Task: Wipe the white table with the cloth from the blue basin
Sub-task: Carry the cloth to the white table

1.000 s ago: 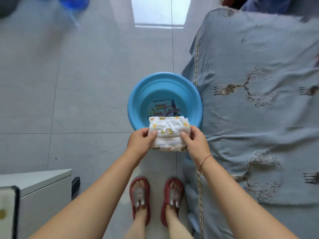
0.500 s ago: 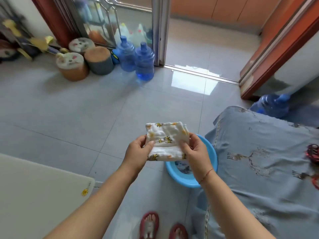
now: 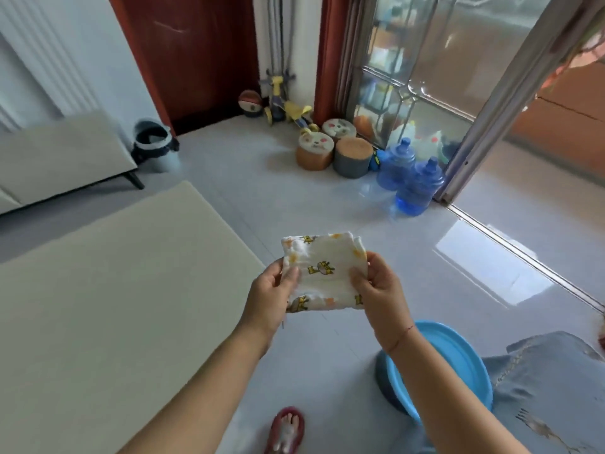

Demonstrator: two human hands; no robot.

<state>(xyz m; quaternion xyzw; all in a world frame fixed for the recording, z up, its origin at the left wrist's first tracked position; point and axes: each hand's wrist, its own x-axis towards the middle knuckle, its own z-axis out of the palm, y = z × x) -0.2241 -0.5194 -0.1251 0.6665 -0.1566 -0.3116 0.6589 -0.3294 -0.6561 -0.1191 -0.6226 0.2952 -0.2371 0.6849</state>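
**Fig. Folded cloth carried from the basin toward the tabletop**

Folded white cloth (image 3: 322, 273) with yellow animal print, held in the air above the floor (image 3: 327, 198), just beyond the right edge of the white tabletop (image 3: 114, 290) and touching neither. Left hand (image 3: 270, 298) pinching the cloth's left side, right hand (image 3: 381, 286) pinching the right side, each with the thumb on the upper face. Blue basin (image 3: 465, 358) on the floor low to the right, partly hidden behind the right forearm, close against a grey-blue cover (image 3: 540, 388); cloth well clear of it. Wetness of the cloth not discernible.

Step judged in hand: bringing the cloth across to the tabletop for a first pass; wiping not yet begun. For a clean start, carry level with the fold intact, the layers along the far side looking loose and likely to open if tilted. Lower flat onto the tabletop near its right edge, preferably at the far right corner. Then release one pinch and spread the other hand flat on top, pressing evenly. Wipe in straight, overlapping strokes from the far edge toward the near edge, moving leftward strip by strip. Avoid bunching the cloth under the fingertips; avoid dragging a trailing corner off the edge. In case of drips, pause above the floor before crossing.
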